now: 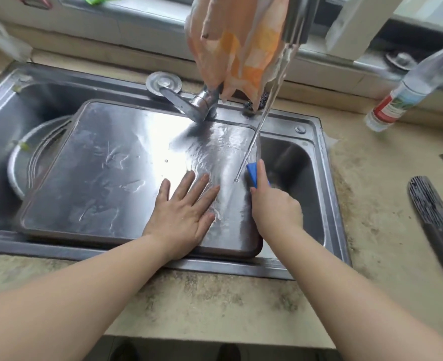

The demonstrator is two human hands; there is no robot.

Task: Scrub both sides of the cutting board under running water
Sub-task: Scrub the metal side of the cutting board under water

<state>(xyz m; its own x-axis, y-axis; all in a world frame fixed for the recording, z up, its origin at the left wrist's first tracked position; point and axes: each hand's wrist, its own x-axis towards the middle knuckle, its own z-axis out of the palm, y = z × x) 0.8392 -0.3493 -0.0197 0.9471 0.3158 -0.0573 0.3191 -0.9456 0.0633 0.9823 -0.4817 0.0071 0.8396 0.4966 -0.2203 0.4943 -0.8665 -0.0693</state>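
Observation:
A shiny metal cutting board (111,173) lies flat across the double sink (319,157), its surface wet. A thin stream of water (256,131) falls from the faucet spout (297,19) onto the board's right part. My left hand (184,214) presses flat on the board, fingers spread. My right hand (275,201) grips a blue sponge (254,174) against the board's right edge, beside where the stream lands.
An orange cloth (238,45) hangs over the faucet. A metal basin (27,157) sits in the left bowl under the board. On the right counter lie a clear bottle with a red label (412,84) and a dark-handled knife (433,214). A dark scouring pad (256,100) rests behind the sink.

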